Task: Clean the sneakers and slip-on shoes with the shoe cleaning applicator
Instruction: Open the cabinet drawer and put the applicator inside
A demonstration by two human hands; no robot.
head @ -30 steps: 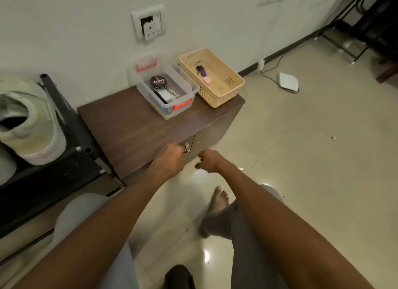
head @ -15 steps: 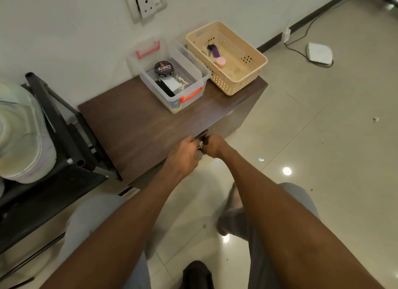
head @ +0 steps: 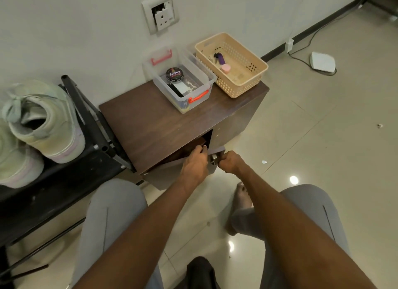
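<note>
The 2 pale sneakers (head: 41, 125) sit on the black shoe rack (head: 71, 181) at the left, laces up, untouched; no slip-on shoes or applicator show anywhere in view. Beside the rack stands the low brown cabinet (head: 163, 125), and this is where things have changed. Half a second ago both hands met at the closed door fronts; now the left door (head: 172, 172) is swung partly open, showing a dark gap under the top.

The left hand (head: 195, 161) has its fingers curled over the top edge of that door, so its grip is clamped on the panel. The right hand (head: 229, 162) is fisted just beside the round metal knob (head: 213, 159); it probably pinches a handle there, though its fingers are hidden.

I judge the cleaning itself has not begun: the person is likely opening the cabinet to fetch the applicator or the slip-ons.

On the cabinet top, a clear tub (head: 181, 82) holds a polish tin (head: 174, 74), and a beige basket (head: 232, 64) stands just beside it.
</note>
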